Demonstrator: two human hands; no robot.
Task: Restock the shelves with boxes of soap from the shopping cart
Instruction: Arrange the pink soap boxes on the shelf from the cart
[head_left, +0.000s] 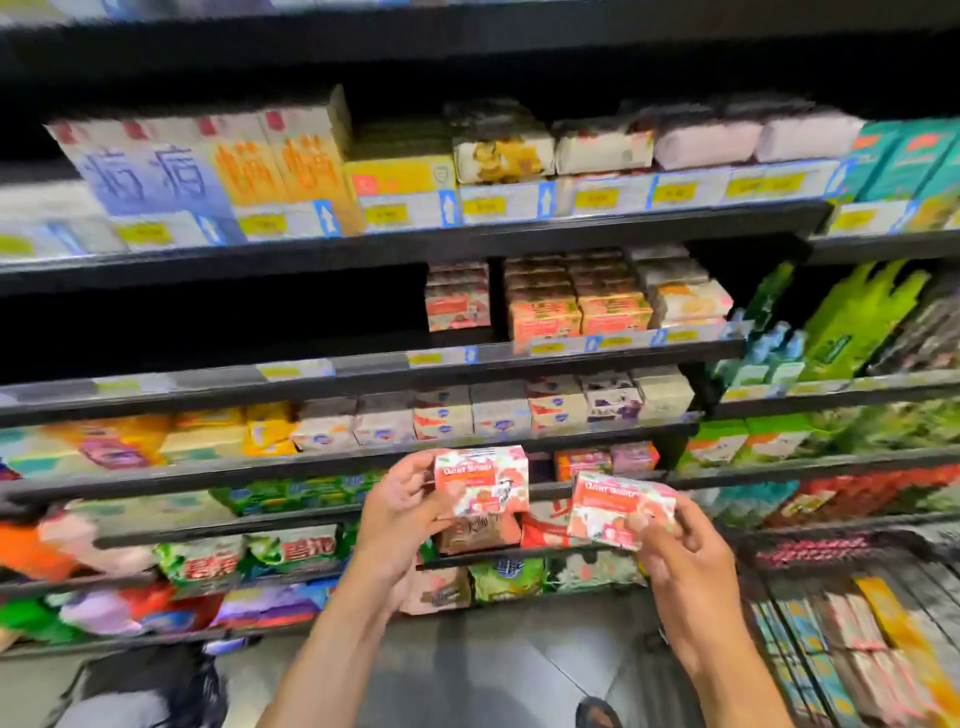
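Front of shelves (208, 397), both hands up at mid height. L hand (400, 506) grip curls round one pink soap box (482, 480), held upright. R hand (680, 556) grip pinches 2nd soap box (621, 509), tilted, just beside the first w/ a gap between. Matching boxes (457, 304) sit on a higher shelf, dark open room to their left. Cart (763, 597) at lower R, rim near R wrist.

A shop aisle stocked with soap and washing goods.
Long black shelves (519, 237) run in tiers, packed with rows of boxed soap (576, 312) and bagged packets (291, 545); yellow price labels (483, 206) with blue arrows line the upper front edges, and a wire shopping cart (756, 592) loaded with goods stands at lower right on a tiled floor (493, 675).
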